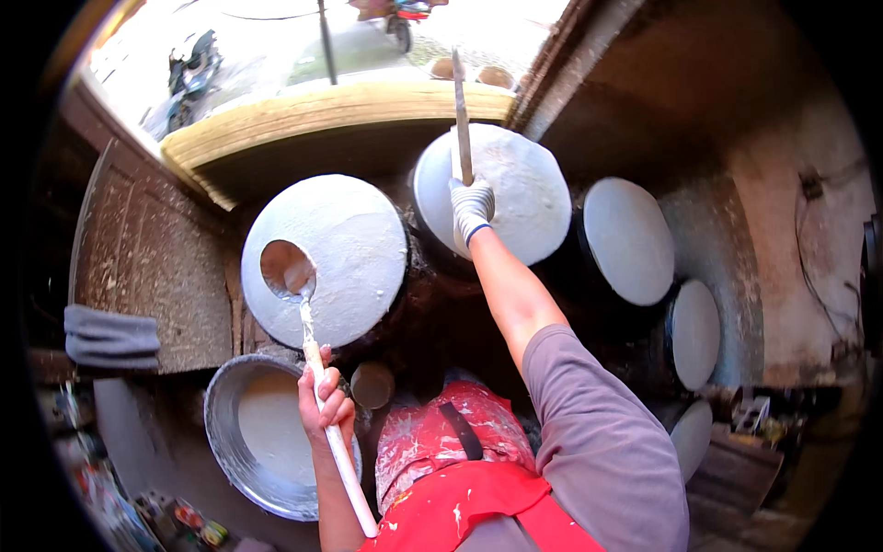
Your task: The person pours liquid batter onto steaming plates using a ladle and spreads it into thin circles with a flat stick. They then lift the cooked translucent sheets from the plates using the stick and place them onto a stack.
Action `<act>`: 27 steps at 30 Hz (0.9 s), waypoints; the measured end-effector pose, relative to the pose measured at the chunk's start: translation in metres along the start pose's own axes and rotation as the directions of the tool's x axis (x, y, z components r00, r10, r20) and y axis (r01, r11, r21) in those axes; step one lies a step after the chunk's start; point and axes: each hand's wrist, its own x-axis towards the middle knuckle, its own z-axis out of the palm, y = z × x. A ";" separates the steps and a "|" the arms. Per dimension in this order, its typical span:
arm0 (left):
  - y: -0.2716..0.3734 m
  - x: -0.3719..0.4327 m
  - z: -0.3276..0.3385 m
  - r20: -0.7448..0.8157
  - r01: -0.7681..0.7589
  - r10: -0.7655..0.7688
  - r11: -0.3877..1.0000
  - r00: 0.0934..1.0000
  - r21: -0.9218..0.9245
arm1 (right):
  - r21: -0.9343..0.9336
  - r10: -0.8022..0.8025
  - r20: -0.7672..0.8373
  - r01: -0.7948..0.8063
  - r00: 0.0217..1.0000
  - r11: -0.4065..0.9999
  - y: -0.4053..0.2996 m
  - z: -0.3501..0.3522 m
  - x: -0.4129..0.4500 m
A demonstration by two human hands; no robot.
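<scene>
My left hand [325, 403] is wrapped round the pale handle [348, 469] of a long ladle, its neck coated in white batter. The ladle's round bowl [283, 265] is over the left part of a round griddle [345, 228] with a white top; whether they touch I cannot tell. A striped glove covers my right hand [473, 207], which grips a long flat blade-like tool [461, 124] pointing away from me. That hand is above a second white-topped round griddle [528, 186]. Below the ladle, a metal basin [221, 421] contains white batter.
More white-topped round griddles [629, 241] curve along the right. A wooden ledge [331, 114] borders the far opening, with motorbikes outside. A wooden panel [159, 262] and a folded grey cloth [112, 337] are at left. A small round container [372, 385] stands beside the basin.
</scene>
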 end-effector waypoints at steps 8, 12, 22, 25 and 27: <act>0.008 -0.001 0.000 -0.145 0.241 -0.206 0.926 0.968 0.291 | 0.455 -0.015 -0.653 0.407 0.757 0.792 0.043 -0.170 -0.041; -0.029 0.001 0.007 -0.135 0.391 -0.368 0.842 0.920 0.370 | 0.411 0.099 -0.823 0.467 0.559 0.783 0.097 -0.293 -0.124; -0.197 -0.042 0.012 -0.115 0.681 -0.765 0.481 0.634 0.552 | 0.822 0.739 -0.549 0.412 0.390 0.392 0.379 -0.406 -0.475; -0.253 -0.075 0.014 -0.154 0.756 -0.846 0.357 0.511 0.548 | 0.895 0.871 -0.336 0.409 0.359 0.177 0.470 -0.384 -0.590; -0.284 -0.097 0.006 -0.213 0.784 -0.862 0.282 0.460 0.554 | 0.908 0.904 -0.382 0.262 0.192 0.328 0.522 -0.359 -0.649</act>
